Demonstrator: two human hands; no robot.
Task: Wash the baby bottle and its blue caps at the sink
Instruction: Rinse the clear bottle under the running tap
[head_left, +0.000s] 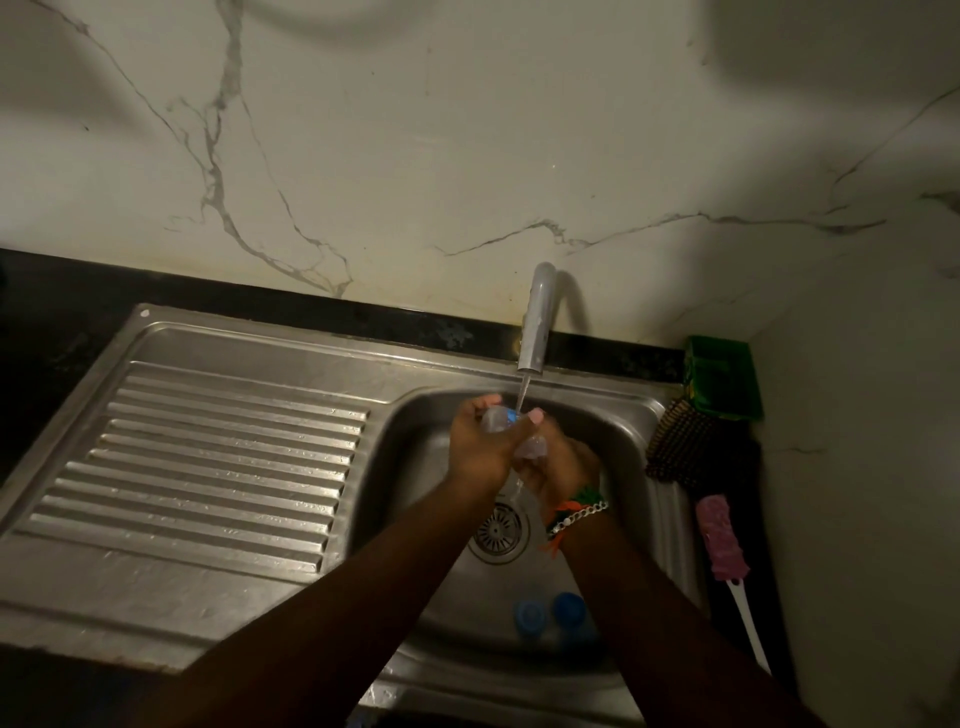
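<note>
My left hand (480, 447) grips the clear baby bottle (496, 418) under the stream running from the tap (537, 322). A bit of blue shows on the bottle between my fingers. Close against it from the right, my right hand (558, 467) holds a small clear part (534, 446); what it is I cannot tell. Both hands are over the sink bowl (415, 467). Two blue caps (530, 616) (569, 607) lie on the bowl's floor near its front wall, partly hidden by my right forearm.
A ribbed steel drainboard (218, 457) lies left of the bowl. The drain strainer (496, 530) sits below my hands. On the dark counter at right are a green box (722, 376), a dark scrubber (680, 441) and a pink bottle brush (722, 540) with a white handle.
</note>
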